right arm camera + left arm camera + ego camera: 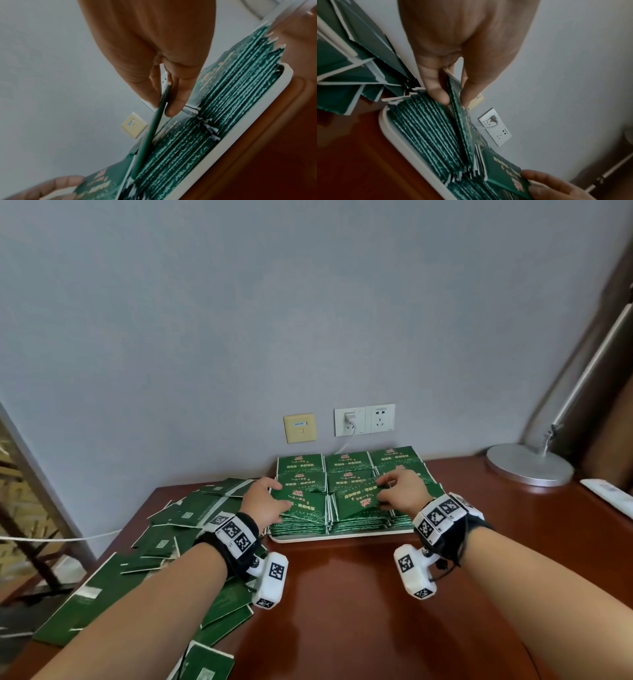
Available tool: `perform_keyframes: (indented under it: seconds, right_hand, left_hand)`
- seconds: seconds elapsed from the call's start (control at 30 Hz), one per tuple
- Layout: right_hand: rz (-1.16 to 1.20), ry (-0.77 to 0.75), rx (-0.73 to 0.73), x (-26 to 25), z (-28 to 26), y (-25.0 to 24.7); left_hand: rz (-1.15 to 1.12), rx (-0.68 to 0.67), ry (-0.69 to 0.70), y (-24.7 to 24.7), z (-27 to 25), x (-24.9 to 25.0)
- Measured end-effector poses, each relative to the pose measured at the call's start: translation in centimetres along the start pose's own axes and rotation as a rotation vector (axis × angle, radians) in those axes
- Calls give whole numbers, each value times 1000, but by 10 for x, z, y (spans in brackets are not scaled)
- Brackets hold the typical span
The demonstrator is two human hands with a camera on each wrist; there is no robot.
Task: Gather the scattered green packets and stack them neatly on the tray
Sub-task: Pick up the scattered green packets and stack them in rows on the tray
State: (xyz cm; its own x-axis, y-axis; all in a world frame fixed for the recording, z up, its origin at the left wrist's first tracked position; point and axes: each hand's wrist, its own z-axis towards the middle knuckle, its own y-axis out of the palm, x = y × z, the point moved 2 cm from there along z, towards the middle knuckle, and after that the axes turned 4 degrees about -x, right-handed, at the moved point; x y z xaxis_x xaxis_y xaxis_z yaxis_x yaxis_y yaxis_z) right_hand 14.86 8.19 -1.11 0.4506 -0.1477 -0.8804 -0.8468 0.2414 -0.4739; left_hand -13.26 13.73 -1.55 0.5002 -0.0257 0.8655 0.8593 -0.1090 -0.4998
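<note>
A white tray (342,537) at the back of the wooden table holds several tidy stacks of green packets (346,462). My left hand (275,496) pinches a green packet (303,501) over the front-left stack; the left wrist view shows thumb and finger of that hand (454,100) clamped on its edge. My right hand (385,493) pinches a second, tilted packet (356,499) above the front-middle stack. In the right wrist view this hand (163,108) holds its packet (150,135) edge-on. Scattered packets (164,529) lie in a heap left of the tray.
A round lamp base (529,469) stands at the back right, with a white flat object (606,493) near the right edge. Wall sockets (364,419) with a plugged cable sit just behind the tray. Bare wood (359,611) lies in front of the tray.
</note>
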Motion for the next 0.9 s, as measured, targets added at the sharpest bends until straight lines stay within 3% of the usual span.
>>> perform_keyframes:
  seconds: [0.1, 0.3, 0.9]
  right_hand:
    - [-252, -45, 10, -2, -1, 0]
    - [-429, -74, -2, 0, 0, 4]
    - [-612, -119, -40, 8, 5, 8]
  left_hand:
    - [212, 74, 70, 1, 3, -4]
    - [438, 77, 88, 3, 11, -11]
    - [606, 15, 50, 6, 17, -14]
